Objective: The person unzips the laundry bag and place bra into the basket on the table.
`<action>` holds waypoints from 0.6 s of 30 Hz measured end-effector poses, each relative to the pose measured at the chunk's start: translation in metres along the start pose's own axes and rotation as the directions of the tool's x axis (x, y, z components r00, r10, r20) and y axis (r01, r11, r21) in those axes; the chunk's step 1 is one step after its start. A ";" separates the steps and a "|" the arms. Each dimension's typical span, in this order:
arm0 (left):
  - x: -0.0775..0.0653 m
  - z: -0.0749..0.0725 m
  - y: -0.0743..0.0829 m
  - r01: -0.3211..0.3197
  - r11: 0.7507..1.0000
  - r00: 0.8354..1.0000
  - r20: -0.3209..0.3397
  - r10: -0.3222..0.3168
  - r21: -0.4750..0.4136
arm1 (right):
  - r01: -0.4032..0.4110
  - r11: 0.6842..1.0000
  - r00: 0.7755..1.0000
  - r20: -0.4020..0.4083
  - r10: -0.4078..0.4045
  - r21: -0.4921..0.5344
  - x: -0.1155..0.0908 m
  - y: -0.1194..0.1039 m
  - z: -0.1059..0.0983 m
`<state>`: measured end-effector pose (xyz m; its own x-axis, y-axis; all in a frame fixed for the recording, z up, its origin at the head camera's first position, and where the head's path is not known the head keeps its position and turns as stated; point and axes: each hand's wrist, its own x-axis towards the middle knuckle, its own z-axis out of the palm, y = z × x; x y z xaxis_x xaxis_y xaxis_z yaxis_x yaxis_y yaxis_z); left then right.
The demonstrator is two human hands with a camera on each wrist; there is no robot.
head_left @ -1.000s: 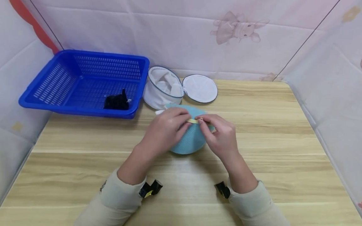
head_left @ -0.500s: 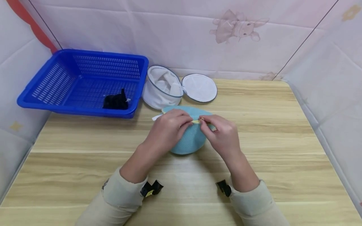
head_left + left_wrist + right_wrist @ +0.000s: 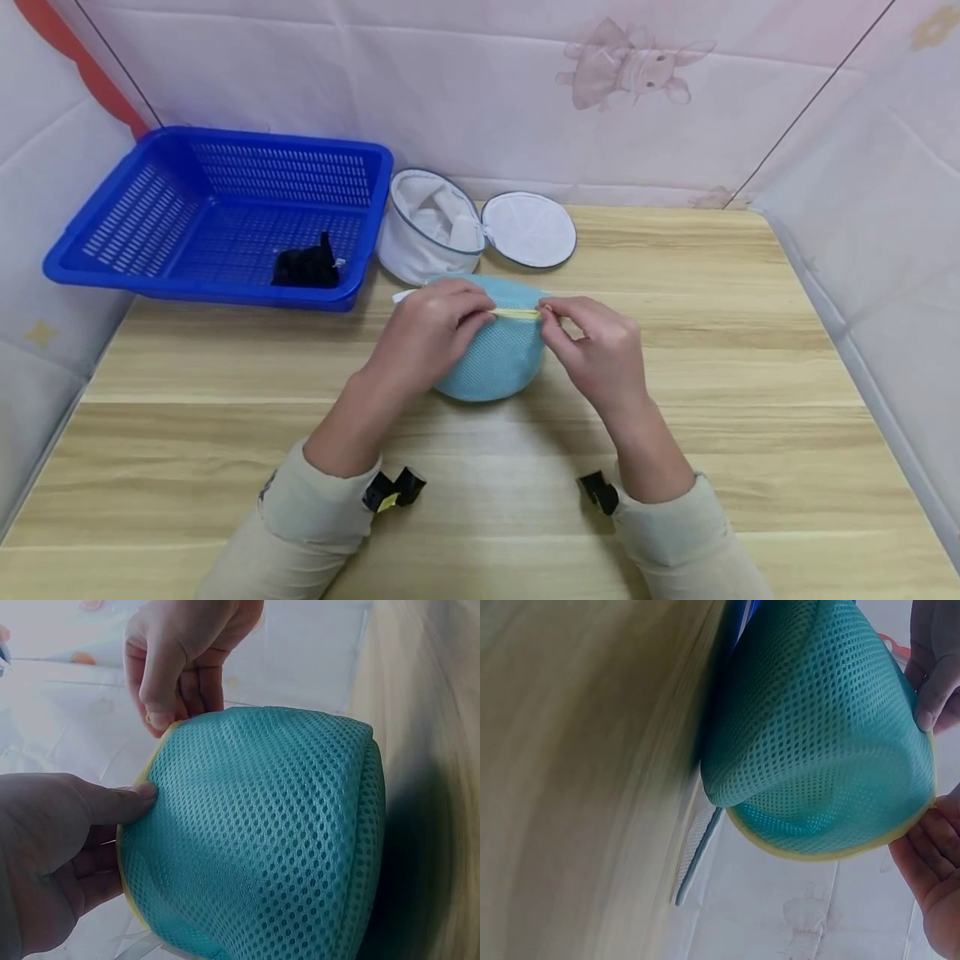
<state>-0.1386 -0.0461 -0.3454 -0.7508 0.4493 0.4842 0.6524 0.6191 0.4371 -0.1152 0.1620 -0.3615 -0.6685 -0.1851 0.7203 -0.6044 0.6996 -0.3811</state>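
Note:
A teal mesh laundry bag [image 3: 491, 362] with a yellow trimmed edge [image 3: 517, 314] stands on the table between the hands. My left hand [image 3: 431, 333] pinches that edge, its thumb pressed on the mesh in the left wrist view. Further right along the same edge, my right hand [image 3: 596, 346] pinches it between thumb and fingertips. In the right wrist view the yellow rim [image 3: 832, 855] curves round an opening that shows the inside of the mesh. A white tag [image 3: 402, 296] sticks out beyond the left hand.
Behind the teal bag stands a white mesh bag [image 3: 420, 260], its round lid [image 3: 531, 231] folded open to the right. A blue plastic basket [image 3: 225, 289] at the back left holds a black plush toy [image 3: 303, 267]. Fabric walls border the wooden table [image 3: 750, 375].
My hands have drawn apart along the yellow edge, the left going left and the right going right. More of the yellow strip shows between them, and the bag has shifted slightly left.

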 end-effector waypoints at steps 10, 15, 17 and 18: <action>-0.001 -0.002 0.007 0.019 0.999 1.000 0.020 -0.019 0.047 | 0.009 0.999 0.999 -0.036 -0.007 0.045 0.000 -0.004 0.004; -0.001 0.004 0.016 -0.015 0.998 0.998 0.062 0.012 0.054 | 0.069 0.996 0.997 -0.026 -0.068 0.058 0.000 -0.009 0.007; -0.002 0.006 0.018 -0.023 0.999 0.997 0.072 0.020 0.043 | 0.074 0.996 0.997 -0.005 -0.074 0.058 0.000 -0.012 0.008; -0.002 0.007 0.018 -0.025 0.999 0.997 0.070 0.023 0.033 | 0.072 0.996 0.997 0.010 -0.073 0.057 0.000 -0.013 0.008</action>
<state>-0.1258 -0.0309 -0.3438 -0.7413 0.5074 0.4393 0.6671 0.6288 0.3994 -0.1113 0.1474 -0.3613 -0.6271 -0.2428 0.7401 -0.6747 0.6442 -0.3604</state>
